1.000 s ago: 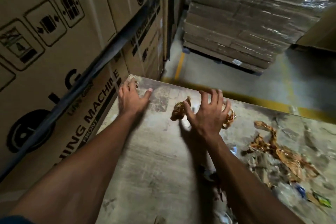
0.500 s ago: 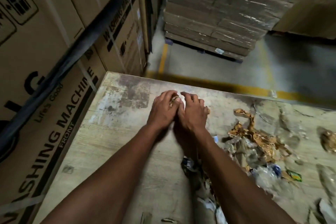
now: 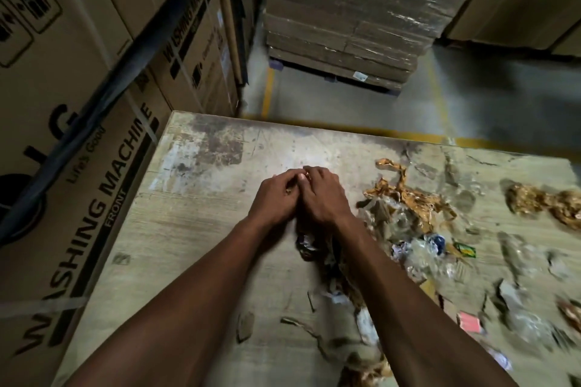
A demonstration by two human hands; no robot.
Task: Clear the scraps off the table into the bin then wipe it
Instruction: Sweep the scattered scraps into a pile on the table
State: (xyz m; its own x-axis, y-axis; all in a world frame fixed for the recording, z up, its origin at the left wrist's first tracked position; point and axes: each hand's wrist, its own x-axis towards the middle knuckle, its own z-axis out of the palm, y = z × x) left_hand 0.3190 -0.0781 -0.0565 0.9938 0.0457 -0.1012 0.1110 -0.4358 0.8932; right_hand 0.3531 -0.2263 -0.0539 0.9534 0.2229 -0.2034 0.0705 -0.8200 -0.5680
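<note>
Head view, looking down over my two forearms onto a worn wooden worktop [image 3: 201, 229]. My left hand [image 3: 275, 198] and right hand [image 3: 323, 198] meet at the centre of the picture, knuckles up, fingers curled inward and touching each other. Together they cup a small brown scrap [image 3: 306, 173], of which only a sliver shows between my fingertips at 12 o'clock from the knuckles. I judge both hands have hold of it, though how firmly I cannot tell.

The rest of the scraps [image 3: 405, 198] lie to my right: a tangle of brown paper and clear film at 3 o'clock from my right hand, just beside it, and a looser trail running toward 5 o'clock beneath my right forearm. A separate brown wad [image 3: 540, 201] sits well apart, further out at 3 o'clock. So the right hand is nearer the main pile, whose long axis runs roughly from 1 o'clock to 7 o'clock.

At 9 o'clock the worktop is bare of scraps up to a stack of washing-machine boxes [image 3: 78, 104]. No bin is in view, so I cannot say which way the load must go.
</note>
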